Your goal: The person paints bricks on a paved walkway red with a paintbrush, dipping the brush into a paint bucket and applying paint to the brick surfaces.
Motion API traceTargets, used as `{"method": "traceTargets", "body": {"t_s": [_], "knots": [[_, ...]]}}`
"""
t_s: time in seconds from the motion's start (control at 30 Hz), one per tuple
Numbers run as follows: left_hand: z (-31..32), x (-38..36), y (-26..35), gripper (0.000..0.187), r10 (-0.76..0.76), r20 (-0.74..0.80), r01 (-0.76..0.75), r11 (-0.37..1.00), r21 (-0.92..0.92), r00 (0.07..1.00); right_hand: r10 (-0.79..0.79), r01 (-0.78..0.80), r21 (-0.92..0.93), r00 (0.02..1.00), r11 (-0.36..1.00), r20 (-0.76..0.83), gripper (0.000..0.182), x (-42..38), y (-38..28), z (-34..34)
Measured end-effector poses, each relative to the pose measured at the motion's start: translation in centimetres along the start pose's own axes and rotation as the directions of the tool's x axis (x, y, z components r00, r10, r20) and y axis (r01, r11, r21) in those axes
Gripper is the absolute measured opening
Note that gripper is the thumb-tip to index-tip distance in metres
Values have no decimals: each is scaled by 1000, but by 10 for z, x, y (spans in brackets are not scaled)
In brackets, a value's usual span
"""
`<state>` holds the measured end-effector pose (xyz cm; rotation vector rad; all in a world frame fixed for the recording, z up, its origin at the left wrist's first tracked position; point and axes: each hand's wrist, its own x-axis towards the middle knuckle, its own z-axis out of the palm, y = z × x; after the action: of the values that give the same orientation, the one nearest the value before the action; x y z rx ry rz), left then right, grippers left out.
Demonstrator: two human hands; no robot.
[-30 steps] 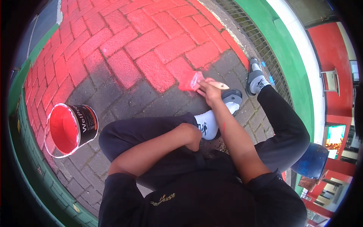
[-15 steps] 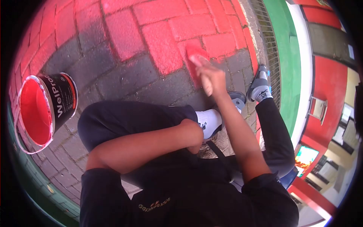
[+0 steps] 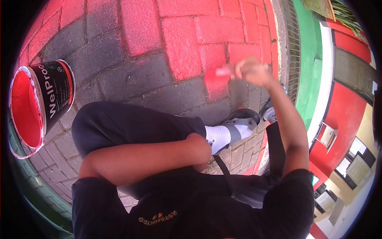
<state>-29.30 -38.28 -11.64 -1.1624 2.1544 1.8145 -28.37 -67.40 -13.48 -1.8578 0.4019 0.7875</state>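
My right hand (image 3: 254, 71) is wrapped round the handle of a paintbrush (image 3: 223, 71), smeared by motion. The red-coated bristles point left, over a paving brick (image 3: 217, 91) with fresh red paint on it. Folded across my bent left leg, my left arm ends in my left hand (image 3: 200, 149) beside the white sock (image 3: 218, 137); its fingers are hidden. A black paint bucket (image 3: 55, 89) with red paint inside stands to my left, its white rim and handle streaked with red.
Red-painted bricks (image 3: 179, 44) cover the far side, bordering bare grey bricks (image 3: 135, 77) closer to me. On the right run a drain grate (image 3: 293, 44) and a green strip (image 3: 308, 51) beside a red wall (image 3: 346, 107). My sandalled foot (image 3: 240, 123) rests on the paving.
My right hand has moved right with the paintbrush, which now points left instead of up-left. More red shows on the brick below it. My left hand stays by the ankle; the view has shifted slightly.
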Motion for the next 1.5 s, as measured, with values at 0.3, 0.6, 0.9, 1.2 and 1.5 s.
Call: {"method": "traceTargets", "body": {"t_s": [0.3,0.6,0.9,1.2,1.5], "knots": [[-10,-3,0,31,-32,62,33,999,-7,998,-463,449,-115,866,886,-191,27,-7,14,31],[-7,3,10,29,-6,47,-3,981,192,999,-96,131,8,770,991,-630,33,-90,21,95],[16,-27,32,23,-275,-385,346,930,127,881,465,515,822,682,243,-565,68,-64,55,107],[184,-189,19,28,-310,-753,-114,946,-302,-581,132,580,687,714,437,-687,60,-58,-84,103],[319,-225,-148,30,-175,-201,132,337,-932,-964,-540,776,200,575,599,-614,38,15,-359,215]]}}
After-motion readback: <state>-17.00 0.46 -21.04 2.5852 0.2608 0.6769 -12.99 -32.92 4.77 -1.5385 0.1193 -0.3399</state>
